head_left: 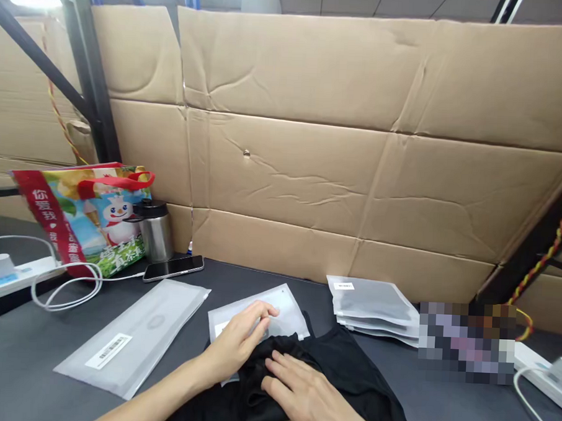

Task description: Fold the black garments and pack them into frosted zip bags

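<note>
A black garment (348, 375) lies bunched on the dark table in front of me. My right hand (303, 394) rests flat on it with fingers stretched out. My left hand (238, 342) reaches across to the garment's top edge, fingers curled at the mouth of a frosted plastic bag (283, 313) that lies partly under the cloth. Whether those fingers pinch the bag or the cloth is unclear.
An empty frosted bag with a barcode label (135, 341) lies to the left. A stack of packed bags (374, 307) sits to the right. A phone (173, 268), steel flask (155, 230), colourful tote (85, 211) and white cable (68, 288) stand at back left. Cardboard walls (358, 145) close the back.
</note>
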Demonstrator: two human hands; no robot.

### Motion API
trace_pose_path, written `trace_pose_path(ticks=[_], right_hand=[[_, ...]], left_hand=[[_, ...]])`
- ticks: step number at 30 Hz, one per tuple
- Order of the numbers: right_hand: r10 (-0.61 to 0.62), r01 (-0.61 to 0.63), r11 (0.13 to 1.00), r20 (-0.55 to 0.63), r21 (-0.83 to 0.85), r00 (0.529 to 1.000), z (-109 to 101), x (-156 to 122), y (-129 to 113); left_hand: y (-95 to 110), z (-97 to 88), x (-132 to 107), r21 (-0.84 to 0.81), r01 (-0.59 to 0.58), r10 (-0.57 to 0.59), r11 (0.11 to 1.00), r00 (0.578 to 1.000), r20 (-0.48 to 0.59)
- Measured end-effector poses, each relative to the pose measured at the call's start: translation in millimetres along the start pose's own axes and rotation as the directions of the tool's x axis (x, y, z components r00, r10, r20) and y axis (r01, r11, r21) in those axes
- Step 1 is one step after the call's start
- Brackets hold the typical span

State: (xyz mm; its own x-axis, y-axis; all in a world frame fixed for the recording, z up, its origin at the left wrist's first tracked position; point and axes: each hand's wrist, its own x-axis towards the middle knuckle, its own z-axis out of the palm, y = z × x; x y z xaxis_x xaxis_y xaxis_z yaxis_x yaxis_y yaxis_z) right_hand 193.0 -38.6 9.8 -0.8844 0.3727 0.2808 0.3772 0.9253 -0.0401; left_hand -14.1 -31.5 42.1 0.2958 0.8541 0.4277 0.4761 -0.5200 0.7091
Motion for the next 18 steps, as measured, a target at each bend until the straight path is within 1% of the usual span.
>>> trace_pose_path(ticks=[4, 5, 8, 9, 10, 13, 14, 15, 18], right_hand=[[-0.02, 0.018, 0.998, -0.032, -0.059, 0.999, 9, 3, 0], [-0.015, 0.008, 0.995, -0.067, -0.101, 0.998, 12, 4, -1], [0.03, -0.078, 0.97, -0.207, -0.229, 0.978, 20, 11, -6], [0.031, -0.087, 0.966, -0.223, -0.244, 0.974, 21, 13, -8], [0.011, -0.064, 0.968, -0.213, -0.241, 0.977, 20, 16, -10], [-0.109, 0.087, 0.981, -0.121, -0.173, 0.987, 13, 22, -11], [-0.119, 0.101, 0.982, -0.109, -0.159, 0.987, 11, 23, -10], [-0.102, 0.084, 0.984, -0.113, -0.157, 0.988, 9, 23, -9], [0.013, -0.041, 0.981, -0.148, -0.19, 0.989, 6, 23, -6]], left_hand=[[0, 1.9, -3, 0.053, 0.003, -0.008, 0.999, 0.994, 0.108], [0, 2.6, -3, 0.063, 0.002, -0.01, 0.998, 0.992, 0.128], [0, 5.3, -2, 0.071, -0.006, -0.005, 0.997, 0.988, 0.157], [-1, 6.3, -1, 0.075, -0.005, -0.007, 0.997, 0.987, 0.159], [-1, 7.1, -1, 0.082, -0.002, -0.011, 0.997, 0.987, 0.162], [-1, 7.8, 1, 0.108, 0.001, -0.021, 0.994, 0.982, 0.187], [-1, 7.4, 1, 0.11, -0.004, -0.018, 0.994, 0.98, 0.2], [-1, 6.7, 1, 0.108, -0.011, -0.013, 0.994, 0.977, 0.211], [0, 5.2, 2, 0.099, -0.021, -0.003, 0.995, 0.97, 0.241]])
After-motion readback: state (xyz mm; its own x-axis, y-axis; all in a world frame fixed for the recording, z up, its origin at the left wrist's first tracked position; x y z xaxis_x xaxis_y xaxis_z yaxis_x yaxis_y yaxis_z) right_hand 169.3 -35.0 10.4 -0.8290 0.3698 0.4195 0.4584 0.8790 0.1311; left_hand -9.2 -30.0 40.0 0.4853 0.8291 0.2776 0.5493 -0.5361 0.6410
